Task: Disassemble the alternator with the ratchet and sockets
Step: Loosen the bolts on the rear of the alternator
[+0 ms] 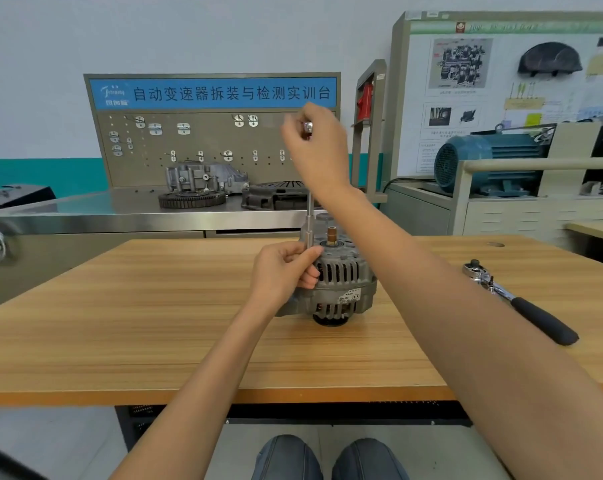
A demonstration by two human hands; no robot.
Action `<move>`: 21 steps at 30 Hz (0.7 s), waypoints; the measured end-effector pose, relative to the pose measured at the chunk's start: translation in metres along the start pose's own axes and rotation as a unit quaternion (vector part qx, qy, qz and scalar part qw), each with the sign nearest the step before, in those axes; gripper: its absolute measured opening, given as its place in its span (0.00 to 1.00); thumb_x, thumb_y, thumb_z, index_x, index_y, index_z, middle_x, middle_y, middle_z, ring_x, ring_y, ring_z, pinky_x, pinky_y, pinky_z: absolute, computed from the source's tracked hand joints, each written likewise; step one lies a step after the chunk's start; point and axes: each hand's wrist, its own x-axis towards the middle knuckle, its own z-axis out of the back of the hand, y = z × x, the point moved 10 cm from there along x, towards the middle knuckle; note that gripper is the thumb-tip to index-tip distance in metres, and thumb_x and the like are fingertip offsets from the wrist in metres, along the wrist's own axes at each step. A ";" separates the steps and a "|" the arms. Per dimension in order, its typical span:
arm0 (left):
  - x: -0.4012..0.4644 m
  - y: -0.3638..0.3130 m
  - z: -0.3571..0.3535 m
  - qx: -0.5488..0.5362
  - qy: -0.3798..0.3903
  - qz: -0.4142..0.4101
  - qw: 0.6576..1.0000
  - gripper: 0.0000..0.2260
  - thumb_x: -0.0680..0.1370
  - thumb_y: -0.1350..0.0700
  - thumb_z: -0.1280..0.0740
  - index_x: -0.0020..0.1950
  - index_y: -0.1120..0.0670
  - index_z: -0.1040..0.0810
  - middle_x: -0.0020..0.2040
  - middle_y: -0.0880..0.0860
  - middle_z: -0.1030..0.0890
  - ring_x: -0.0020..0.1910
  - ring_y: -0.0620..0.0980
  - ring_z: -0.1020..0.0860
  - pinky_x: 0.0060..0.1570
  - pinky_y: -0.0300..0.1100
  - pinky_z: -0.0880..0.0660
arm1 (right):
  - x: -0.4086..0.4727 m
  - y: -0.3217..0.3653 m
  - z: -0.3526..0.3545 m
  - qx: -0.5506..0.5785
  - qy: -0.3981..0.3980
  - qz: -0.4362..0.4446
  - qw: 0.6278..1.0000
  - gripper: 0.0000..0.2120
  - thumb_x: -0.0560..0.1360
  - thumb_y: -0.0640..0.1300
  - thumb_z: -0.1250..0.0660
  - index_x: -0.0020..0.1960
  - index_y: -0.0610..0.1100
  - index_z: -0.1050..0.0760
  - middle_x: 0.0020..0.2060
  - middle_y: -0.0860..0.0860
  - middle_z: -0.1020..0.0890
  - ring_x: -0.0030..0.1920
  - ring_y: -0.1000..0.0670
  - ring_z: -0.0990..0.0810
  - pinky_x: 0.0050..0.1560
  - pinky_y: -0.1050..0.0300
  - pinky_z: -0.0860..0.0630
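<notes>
A person seated at a wood-grain counter (pixel 154 341) works on a grey alternator (pixel 334 282) that stands upright near the counter's middle, its copper-coloured shaft end (pixel 331 234) pointing up. The left hand (pixel 282 271) is curled against the alternator's left flank, thumb and fingers pinching the lower end of a slim metal extension bar (pixel 309 216) that rises vertically from the housing's near-left edge. Directly above it, the right hand (pixel 315 143) is raised with fingers closed round the bar's top, where a shiny metal end shows between them. A small label on the alternator's front, just right of the left hand, is too small to read. Well to the right of both hands, a ratchet (pixel 521 301) with a black handle lies flat on the counter, head pointing away from the person. Beyond the raised right hand, a steel workbench (pixel 85 216) carries a grey pegboard (pixel 189 147) whose blue banner reads "自动变速器拆装与检测实训台"; a gear ring (pixel 192 199) and a clutch cover (pixel 276 195) sit at its foot. Farther right of that hand stands a teal electric motor (pixel 483 161) before a display panel (pixel 501 81) with blurred print.
</notes>
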 end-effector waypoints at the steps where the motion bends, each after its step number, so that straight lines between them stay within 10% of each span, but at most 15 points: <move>1: 0.000 0.001 0.001 -0.001 -0.013 0.002 1.000 0.04 0.77 0.58 0.31 0.43 0.55 0.18 0.25 0.49 0.21 0.23 0.41 0.24 0.27 0.33 0.25 | -0.003 0.006 -0.002 -0.153 -0.008 0.041 0.987 0.05 0.77 0.41 0.40 0.43 0.44 0.28 0.38 0.52 0.28 0.41 0.53 0.31 0.45 0.61 0.36; 4: 0.000 0.004 0.004 -0.006 -0.042 0.002 0.999 0.05 0.76 0.57 0.30 0.40 0.52 0.18 0.24 0.49 0.21 0.22 0.42 0.24 0.27 0.34 0.24 | -0.006 0.013 -0.008 -0.340 -0.032 0.083 0.936 0.08 0.77 0.42 0.42 0.55 0.44 0.28 0.48 0.48 0.26 0.50 0.48 0.29 0.52 0.57 0.35; 8: 0.000 0.004 0.003 -0.012 -0.033 0.000 0.999 0.05 0.75 0.56 0.29 0.39 0.52 0.19 0.25 0.49 0.20 0.23 0.42 0.23 0.28 0.33 0.23 | 0.002 0.002 -0.006 0.008 0.008 -0.012 1.000 0.14 0.76 0.40 0.39 0.33 0.45 0.36 0.30 0.53 0.32 0.37 0.53 0.32 0.41 0.61 0.34; 13: 0.000 0.004 0.002 -0.019 -0.017 -0.012 1.000 0.02 0.75 0.57 0.30 0.43 0.52 0.18 0.26 0.49 0.20 0.24 0.41 0.23 0.29 0.33 0.24 | 0.004 -0.025 -0.005 0.278 -0.010 -0.161 0.947 0.21 0.77 0.39 0.39 0.28 0.46 0.41 0.25 0.50 0.39 0.35 0.49 0.38 0.37 0.58 0.37; 17: 0.000 0.005 0.005 -0.003 -0.046 -0.015 0.999 0.03 0.75 0.57 0.29 0.41 0.51 0.19 0.24 0.49 0.21 0.23 0.42 0.24 0.29 0.34 0.24 | 0.001 0.004 0.003 -0.011 -0.051 0.018 0.998 0.18 0.79 0.42 0.41 0.30 0.46 0.38 0.27 0.53 0.35 0.32 0.53 0.36 0.41 0.55 0.33; 19: 0.000 0.006 0.004 -0.001 -0.053 -0.017 0.998 0.04 0.75 0.57 0.29 0.41 0.53 0.20 0.24 0.49 0.21 0.23 0.42 0.23 0.29 0.35 0.23 | -0.003 0.023 -0.003 -0.229 -0.062 0.094 0.967 0.13 0.79 0.46 0.43 0.36 0.47 0.36 0.32 0.53 0.31 0.38 0.53 0.33 0.41 0.59 0.38; 21: 0.000 0.005 0.004 -0.003 -0.051 -0.017 0.999 0.04 0.75 0.57 0.29 0.41 0.54 0.20 0.25 0.49 0.21 0.24 0.42 0.23 0.29 0.35 0.23 | 0.000 0.026 -0.008 -0.223 -0.045 0.093 0.969 0.15 0.79 0.46 0.43 0.34 0.46 0.37 0.31 0.53 0.32 0.37 0.52 0.33 0.40 0.59 0.38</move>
